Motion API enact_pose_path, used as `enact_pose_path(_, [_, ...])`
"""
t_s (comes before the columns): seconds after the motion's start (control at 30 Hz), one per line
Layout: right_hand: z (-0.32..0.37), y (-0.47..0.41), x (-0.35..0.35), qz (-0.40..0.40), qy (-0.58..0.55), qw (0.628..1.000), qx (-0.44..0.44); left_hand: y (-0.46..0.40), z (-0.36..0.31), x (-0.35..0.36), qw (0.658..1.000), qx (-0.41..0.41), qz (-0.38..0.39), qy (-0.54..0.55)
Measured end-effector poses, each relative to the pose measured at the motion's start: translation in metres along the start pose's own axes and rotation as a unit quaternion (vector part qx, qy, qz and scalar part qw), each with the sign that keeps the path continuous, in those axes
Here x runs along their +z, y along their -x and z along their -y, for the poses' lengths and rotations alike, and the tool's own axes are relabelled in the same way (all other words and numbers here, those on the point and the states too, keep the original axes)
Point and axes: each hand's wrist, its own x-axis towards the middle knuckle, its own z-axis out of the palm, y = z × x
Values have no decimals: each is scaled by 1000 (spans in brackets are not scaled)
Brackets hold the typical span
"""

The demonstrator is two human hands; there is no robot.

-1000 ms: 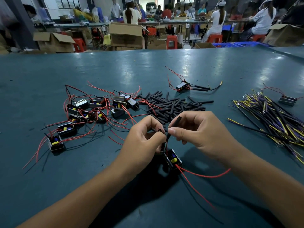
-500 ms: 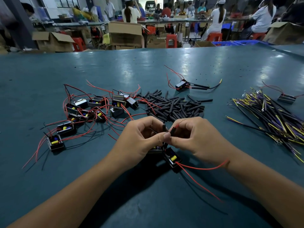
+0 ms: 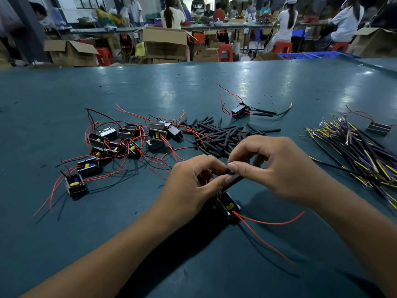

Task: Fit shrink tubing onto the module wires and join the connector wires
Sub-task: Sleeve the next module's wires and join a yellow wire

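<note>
A small black module [image 3: 228, 205] with a yellow part and two red wires lies on the table under my hands. A black shrink tube [image 3: 235, 182] runs from the module up to my fingers. My left hand [image 3: 191, 186] pinches the module's wire beside the tube. My right hand [image 3: 277, 166] pinches the tube's upper end between thumb and forefinger. Behind my hands lies a heap of black shrink tubing pieces [image 3: 217, 136]. Several more modules [image 3: 126, 143] with red wires lie to the left.
A bundle of yellow, purple and black connector wires [image 3: 361, 155] lies at the right, with one module [image 3: 378, 128] beside it. A module with tubing fitted [image 3: 240, 110] lies farther back. Cardboard boxes, stools and seated people fill the room beyond the green table [image 3: 64, 211].
My right hand has slid the black tube down the module's wire, from held above the fingers to lying along the wire. Both hands stay close together over the module.
</note>
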Motion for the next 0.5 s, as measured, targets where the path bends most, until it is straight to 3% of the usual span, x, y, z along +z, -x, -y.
enact_pose_path(0.2, [3, 0, 1, -14, 53, 998, -42, -2, -1, 1, 1000, 23, -14, -7])
enact_pose_path(0.5, [-1, -1, 7, -44, 47, 997, -36, -2, 0, 1, 998, 17, -2, -68])
